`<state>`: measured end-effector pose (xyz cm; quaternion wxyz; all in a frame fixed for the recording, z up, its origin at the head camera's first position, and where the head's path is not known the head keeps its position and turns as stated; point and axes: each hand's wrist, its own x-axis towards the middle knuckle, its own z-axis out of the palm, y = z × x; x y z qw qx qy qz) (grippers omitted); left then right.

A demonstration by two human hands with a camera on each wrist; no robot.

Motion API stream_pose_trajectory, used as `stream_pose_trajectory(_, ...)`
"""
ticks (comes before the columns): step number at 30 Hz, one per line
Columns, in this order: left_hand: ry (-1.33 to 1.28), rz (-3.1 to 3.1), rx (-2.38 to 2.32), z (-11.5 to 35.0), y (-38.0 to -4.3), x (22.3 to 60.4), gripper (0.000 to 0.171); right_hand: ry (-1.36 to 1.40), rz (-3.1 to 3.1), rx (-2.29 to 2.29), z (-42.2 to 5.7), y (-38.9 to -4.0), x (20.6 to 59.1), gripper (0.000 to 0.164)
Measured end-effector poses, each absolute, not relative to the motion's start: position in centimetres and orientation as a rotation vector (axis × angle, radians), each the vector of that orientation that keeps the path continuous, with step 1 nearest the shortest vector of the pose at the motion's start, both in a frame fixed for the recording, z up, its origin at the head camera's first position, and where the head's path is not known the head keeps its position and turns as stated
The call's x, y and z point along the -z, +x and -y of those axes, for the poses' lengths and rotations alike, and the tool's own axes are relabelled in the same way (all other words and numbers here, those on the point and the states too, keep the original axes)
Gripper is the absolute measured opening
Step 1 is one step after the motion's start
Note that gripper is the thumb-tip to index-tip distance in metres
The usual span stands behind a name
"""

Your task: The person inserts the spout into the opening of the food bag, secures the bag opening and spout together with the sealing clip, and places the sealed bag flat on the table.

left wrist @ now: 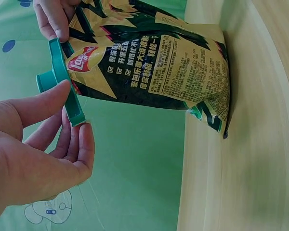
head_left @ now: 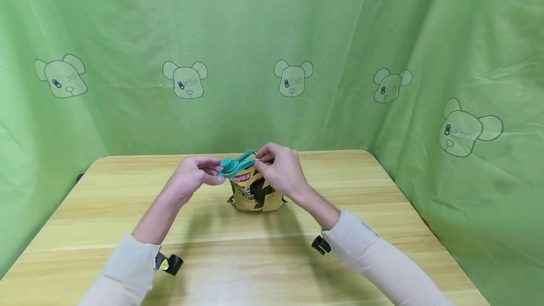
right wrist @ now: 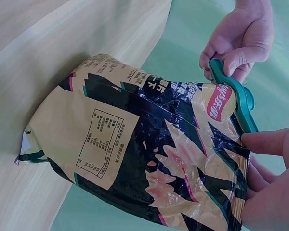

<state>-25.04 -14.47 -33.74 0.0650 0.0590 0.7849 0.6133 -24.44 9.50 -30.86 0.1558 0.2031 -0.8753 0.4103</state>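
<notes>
**Teal clip (head_left: 231,168) at the mouth of the crisp bag (head_left: 257,198), apparently not closed yet**

My left hand (head_left: 193,174), at about 10 o'clock from the bag, pinches the clip's near end, thumb on top and fingertips beneath. The clip sits at the bag's 11 o'clock, along the upper edge, its round cap uppermost and its two arms spread apart towards 2 o'clock. The bag stands upright on the wooden table (head_left: 255,259), just below the centre of my view. At its 1 o'clock, my right hand (head_left: 282,169) pinches the top edge beside the clip's far end, thumb in front and fingers behind.

So the clip is in place at the mouth; by my judgement, pressing its arms together is what's left. I can't tell how much of the edge lies between them.

For writing, the red badge (right wrist: 218,102) at the bag's 11 o'clock reads Lay's 乐事. Right of it run ticked lines of white Chinese characters, then a boxed table (right wrist: 106,144), probably nutrition facts, too small for me to read. Further right, at 4 o'clock, the dark lettering on my sleeve (head_left: 361,249) is illegible.
</notes>
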Motion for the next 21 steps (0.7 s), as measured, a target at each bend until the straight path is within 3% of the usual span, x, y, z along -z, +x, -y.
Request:
stream_pose_trajectory(11, 0.208, -2.368, -1.870, 14.28, -25.18, 33.70, 0.051, 0.582, 2.551, -1.189, -9.52, -24.33, 30.60, 0.023)
stream_pose_trajectory(21, 0.211, -2.378, -1.853, 14.22, -25.14, 33.64, 0.050, 0.623, 2.641, -1.076, -9.18, -24.12, 30.38, 0.043)
